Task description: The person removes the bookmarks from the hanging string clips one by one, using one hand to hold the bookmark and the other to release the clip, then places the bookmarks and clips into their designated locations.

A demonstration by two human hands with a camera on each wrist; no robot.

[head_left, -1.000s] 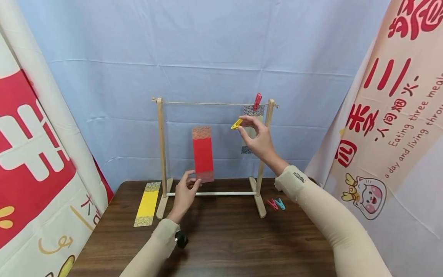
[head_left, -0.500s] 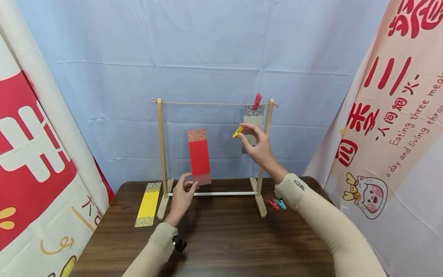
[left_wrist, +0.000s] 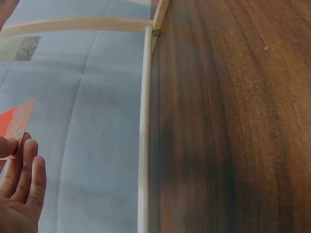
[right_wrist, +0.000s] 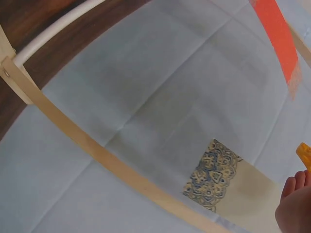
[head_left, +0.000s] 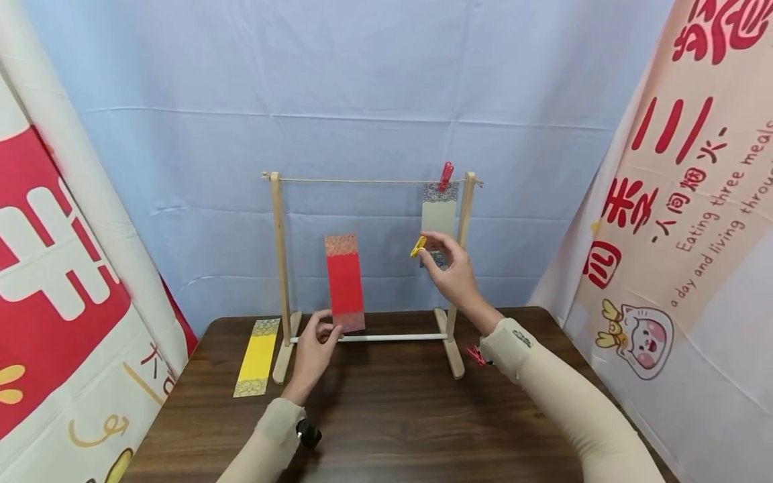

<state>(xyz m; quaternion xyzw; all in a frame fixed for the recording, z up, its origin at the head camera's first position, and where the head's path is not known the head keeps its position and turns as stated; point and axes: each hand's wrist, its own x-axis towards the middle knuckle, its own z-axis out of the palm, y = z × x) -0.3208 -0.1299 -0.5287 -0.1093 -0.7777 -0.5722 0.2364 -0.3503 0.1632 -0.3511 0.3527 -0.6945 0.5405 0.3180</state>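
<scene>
My left hand (head_left: 315,349) pinches the lower edge of a red paper strip (head_left: 345,285) with patterned ends, which stands upright in front of the rack. In the left wrist view a corner of the red strip (left_wrist: 19,119) shows between thumb and fingers. A yellow clothespin (head_left: 419,246) is pinched in my right hand (head_left: 448,268), before a pale patterned strip (head_left: 439,216). That strip hangs from the string (head_left: 362,180) by a red clothespin (head_left: 446,176). In the right wrist view the yellow clothespin (right_wrist: 304,154) shows at the right edge.
The wooden rack (head_left: 280,255) stands on a dark brown table (head_left: 386,416), with a white bar (head_left: 392,337) low across it. A yellow patterned strip (head_left: 256,357) lies left of the rack. Beside its right foot lies a red clothespin (head_left: 476,355), partly behind my right sleeve.
My left hand and the red strip have moved down and slightly left. My right hand has lowered with the yellow clothespin, uncovering more of the hanging strip's top.
</scene>
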